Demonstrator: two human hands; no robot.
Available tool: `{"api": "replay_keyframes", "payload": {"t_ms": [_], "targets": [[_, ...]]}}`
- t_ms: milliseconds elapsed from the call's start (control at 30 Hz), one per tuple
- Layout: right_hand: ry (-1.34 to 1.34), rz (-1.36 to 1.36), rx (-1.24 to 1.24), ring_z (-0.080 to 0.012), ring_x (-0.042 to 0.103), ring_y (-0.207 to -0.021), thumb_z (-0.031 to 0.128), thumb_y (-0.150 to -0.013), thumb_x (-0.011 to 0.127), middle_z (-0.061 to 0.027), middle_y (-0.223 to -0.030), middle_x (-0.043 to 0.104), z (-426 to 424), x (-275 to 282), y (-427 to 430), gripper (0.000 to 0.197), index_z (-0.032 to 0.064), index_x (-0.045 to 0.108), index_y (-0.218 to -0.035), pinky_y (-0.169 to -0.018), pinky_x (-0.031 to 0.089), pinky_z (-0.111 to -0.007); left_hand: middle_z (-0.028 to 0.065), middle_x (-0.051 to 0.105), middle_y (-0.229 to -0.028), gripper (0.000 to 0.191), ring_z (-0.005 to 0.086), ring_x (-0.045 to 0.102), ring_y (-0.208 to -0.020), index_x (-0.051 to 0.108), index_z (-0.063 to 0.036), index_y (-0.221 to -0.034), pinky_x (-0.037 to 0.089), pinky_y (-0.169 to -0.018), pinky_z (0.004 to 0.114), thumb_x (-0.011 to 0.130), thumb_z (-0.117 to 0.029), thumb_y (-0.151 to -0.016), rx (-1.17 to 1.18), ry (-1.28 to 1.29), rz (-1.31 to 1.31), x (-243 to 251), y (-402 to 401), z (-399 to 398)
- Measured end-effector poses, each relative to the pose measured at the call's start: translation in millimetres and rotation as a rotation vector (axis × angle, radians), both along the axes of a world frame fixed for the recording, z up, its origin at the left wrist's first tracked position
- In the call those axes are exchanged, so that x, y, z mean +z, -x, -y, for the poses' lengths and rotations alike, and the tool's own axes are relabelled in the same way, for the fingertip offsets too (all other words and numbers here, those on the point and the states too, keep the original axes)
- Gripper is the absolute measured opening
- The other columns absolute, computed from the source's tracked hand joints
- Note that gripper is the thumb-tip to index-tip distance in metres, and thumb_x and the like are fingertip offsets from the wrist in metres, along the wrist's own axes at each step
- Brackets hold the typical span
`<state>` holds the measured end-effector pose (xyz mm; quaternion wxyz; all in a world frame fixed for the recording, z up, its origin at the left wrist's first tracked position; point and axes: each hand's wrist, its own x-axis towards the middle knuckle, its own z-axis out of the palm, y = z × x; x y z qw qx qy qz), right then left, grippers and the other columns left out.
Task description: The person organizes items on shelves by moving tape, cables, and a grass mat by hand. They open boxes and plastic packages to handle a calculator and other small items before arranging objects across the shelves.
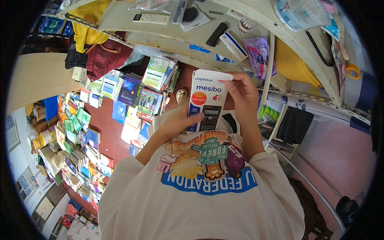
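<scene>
A white and blue mesibo calculator package [210, 99] is held upright between my two hands, in front of my chest. It has a picture of a dark scientific calculator on its front. My left hand [177, 121] grips its lower left side, with the thumb lying across the printed front. At the upper right edge, my right hand [244, 91] pinches the package between thumb and fingers. Whether anything is inside the package cannot be told.
Beyond my hands, a metal shelf [168, 34] holds a remote control [151, 18], a black cylindrical item [216, 34], a small white box [234, 46] and a purple packet [258, 54]. Many books [129, 90] stand and lie on the reddish floor at left. Metal rails [309, 177] run at right.
</scene>
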<state>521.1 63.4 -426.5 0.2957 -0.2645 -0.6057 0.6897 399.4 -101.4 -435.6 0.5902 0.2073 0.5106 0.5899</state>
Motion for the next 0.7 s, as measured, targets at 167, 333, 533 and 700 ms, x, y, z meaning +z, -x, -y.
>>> {"api": "replay_keyframes", "payload": {"t_ms": [167,333,533,700], "targets": [[0.149,0.074,-0.132,-0.0102,0.058,-0.086,0.008,-0.093,0.059,-0.0034,-0.092,0.063,-7.3,3.4,2.1,0.01,0.0001,0.058,-0.098,-0.076,0.048,-0.024,0.0225,0.054,-0.128,0.073,0.0346,0.057,-0.115,0.034,0.0005,-0.14,0.043,-0.102,0.04,0.066,-0.033,-0.083,-0.214,0.047,0.659,-12.4,6.5,3.8],[0.344,0.189,0.139,-0.0109,0.059,-0.084,0.016,-0.093,0.058,-0.0043,-0.09,0.064,-46.6,-3.2,-3.0,0.016,0.0011,0.064,-0.095,-0.076,0.048,-0.025,0.0269,0.055,-0.124,0.07,0.0382,0.062,-0.106,0.038,-0.0004,-0.138,0.053,-0.09,0.047,0.037,-0.056,-0.095,-0.1,0.288,0.796,-12.3,18.3,11.6],[0.352,0.217,0.485,-0.0125,0.06,-0.09,0.008,-0.086,0.064,-0.005,-0.1,0.064,-50.1,-17.1,2.6,0.027,0.0013,0.059,-0.111,-0.081,0.049,-0.027,0.0237,0.061,-0.116,0.063,0.0352,0.066,-0.098,0.048,0.0005,-0.131,0.057,-0.082,0.043,0.041,-0.051,-0.096,-0.178,0.371,0.65,2.5,48.7,9.8],[0.481,0.312,0.605,-0.0126,0.06,-0.097,0.006,-0.084,0.065,-0.004,-0.107,0.062,-45.1,-32.7,2.8,0.033,0.0031,0.056,-0.115,-0.085,0.05,-0.028,0.0247,0.061,-0.115,0.063,0.0383,0.065,-0.097,0.046,-0.0002,-0.132,0.058,-0.078,0.048,0.042,-0.052,-0.096,-0.237,0.459,0.699,9.7,63.8,8.8]]}}
